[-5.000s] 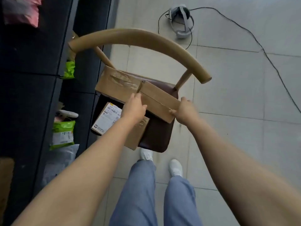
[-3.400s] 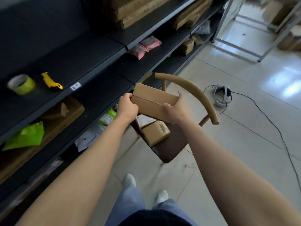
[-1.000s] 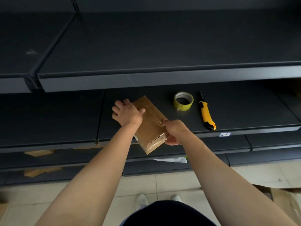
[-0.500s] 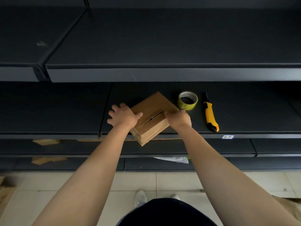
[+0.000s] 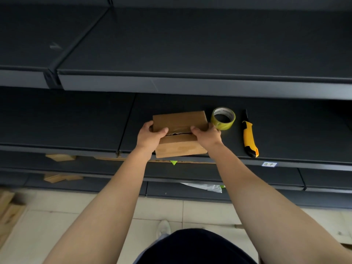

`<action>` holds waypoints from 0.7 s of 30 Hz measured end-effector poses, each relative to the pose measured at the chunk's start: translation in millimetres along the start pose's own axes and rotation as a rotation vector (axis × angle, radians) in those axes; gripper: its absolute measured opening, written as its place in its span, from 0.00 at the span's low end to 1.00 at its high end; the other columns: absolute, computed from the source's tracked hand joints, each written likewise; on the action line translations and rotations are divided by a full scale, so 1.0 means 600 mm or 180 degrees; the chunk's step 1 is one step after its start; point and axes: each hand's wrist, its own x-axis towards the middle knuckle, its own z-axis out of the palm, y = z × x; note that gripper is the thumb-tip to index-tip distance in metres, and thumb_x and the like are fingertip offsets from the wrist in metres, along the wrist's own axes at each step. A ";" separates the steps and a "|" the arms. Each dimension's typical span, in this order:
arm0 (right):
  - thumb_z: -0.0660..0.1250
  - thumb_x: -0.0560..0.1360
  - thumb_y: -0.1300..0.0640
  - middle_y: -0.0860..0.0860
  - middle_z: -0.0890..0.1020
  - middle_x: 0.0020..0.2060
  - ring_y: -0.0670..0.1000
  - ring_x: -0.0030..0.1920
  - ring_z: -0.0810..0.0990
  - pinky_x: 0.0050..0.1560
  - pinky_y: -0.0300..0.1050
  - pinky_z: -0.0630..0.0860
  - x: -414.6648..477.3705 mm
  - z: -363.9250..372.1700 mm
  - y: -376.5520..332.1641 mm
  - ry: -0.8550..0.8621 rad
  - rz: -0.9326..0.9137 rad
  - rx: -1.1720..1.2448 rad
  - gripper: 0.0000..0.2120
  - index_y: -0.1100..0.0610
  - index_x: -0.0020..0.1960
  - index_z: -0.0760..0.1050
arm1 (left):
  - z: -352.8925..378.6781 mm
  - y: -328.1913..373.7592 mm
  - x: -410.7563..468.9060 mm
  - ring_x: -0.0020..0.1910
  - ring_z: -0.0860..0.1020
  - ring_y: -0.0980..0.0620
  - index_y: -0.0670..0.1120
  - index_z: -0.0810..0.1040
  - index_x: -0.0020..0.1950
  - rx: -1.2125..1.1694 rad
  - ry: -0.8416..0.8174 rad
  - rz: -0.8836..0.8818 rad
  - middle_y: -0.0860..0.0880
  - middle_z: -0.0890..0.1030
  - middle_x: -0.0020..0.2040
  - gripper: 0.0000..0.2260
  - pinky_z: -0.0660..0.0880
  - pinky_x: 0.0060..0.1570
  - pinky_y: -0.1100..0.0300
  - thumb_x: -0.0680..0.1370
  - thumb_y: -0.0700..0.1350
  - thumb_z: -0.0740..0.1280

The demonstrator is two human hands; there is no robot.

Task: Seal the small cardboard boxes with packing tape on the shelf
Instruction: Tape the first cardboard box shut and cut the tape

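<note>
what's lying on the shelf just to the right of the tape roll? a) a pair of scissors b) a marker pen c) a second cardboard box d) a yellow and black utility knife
d: a yellow and black utility knife lies on the shelf just right of the tape roll, not touching it; the cardboard box sits left of the roll, held by the left hand and right hand.
</note>
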 end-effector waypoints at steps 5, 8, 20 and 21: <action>0.67 0.56 0.27 0.54 0.70 0.66 0.59 0.63 0.72 0.65 0.57 0.70 0.008 -0.004 0.003 -0.0215 0.0344 0.0436 0.50 0.51 0.72 0.65 | 0.003 0.008 -0.004 0.70 0.68 0.48 0.50 0.60 0.76 -0.0159 -0.0178 -0.0153 0.48 0.66 0.73 0.31 0.66 0.68 0.56 0.76 0.49 0.70; 0.68 0.43 0.27 0.52 0.73 0.64 0.57 0.60 0.75 0.62 0.57 0.73 0.019 0.004 0.016 -0.0288 0.0430 0.0747 0.60 0.50 0.71 0.63 | 0.013 0.012 -0.008 0.70 0.67 0.47 0.51 0.58 0.77 -0.0110 -0.0230 -0.0173 0.49 0.65 0.73 0.35 0.66 0.68 0.54 0.74 0.50 0.71; 0.72 0.42 0.28 0.52 0.74 0.62 0.58 0.60 0.75 0.61 0.59 0.74 0.031 0.018 0.021 -0.0300 0.0473 0.0957 0.62 0.48 0.71 0.59 | 0.023 0.000 0.004 0.72 0.65 0.47 0.57 0.60 0.76 -0.0433 -0.0090 -0.0343 0.50 0.63 0.75 0.28 0.65 0.70 0.49 0.78 0.53 0.66; 0.72 0.42 0.28 0.52 0.73 0.62 0.58 0.60 0.75 0.61 0.59 0.74 0.033 0.018 0.021 -0.0319 0.0481 0.0995 0.62 0.48 0.71 0.58 | 0.022 0.001 0.004 0.72 0.65 0.47 0.57 0.61 0.76 -0.0452 -0.0097 -0.0369 0.50 0.63 0.75 0.27 0.64 0.70 0.49 0.78 0.54 0.66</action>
